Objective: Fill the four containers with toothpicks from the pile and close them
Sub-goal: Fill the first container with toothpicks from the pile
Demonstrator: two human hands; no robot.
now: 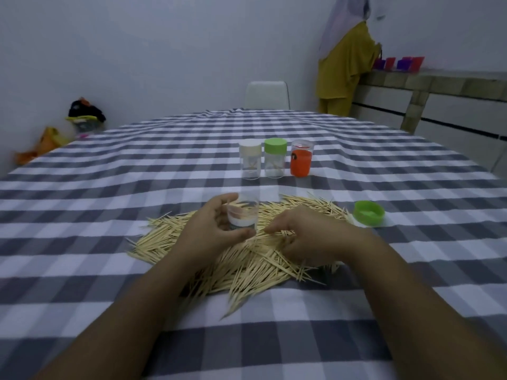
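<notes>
A big pile of wooden toothpicks (241,259) lies on the checked tablecloth in front of me. My left hand (211,229) grips an open clear container (242,212) upright over the pile. My right hand (310,237) lies on the pile with its fingers curled into the toothpicks. A loose green lid (368,213) sits to the right of the pile. Behind the pile stand three containers: one with a white lid (250,159), one with a green lid (275,157), and an upside-down one with an orange cap (301,158) at the bottom.
The grey-and-white checked table (137,165) stretches far back. A white chair (266,95) stands at its far end. A person in yellow clothes (345,69) stands at a counter at the back right. Bags lie on the floor at the left.
</notes>
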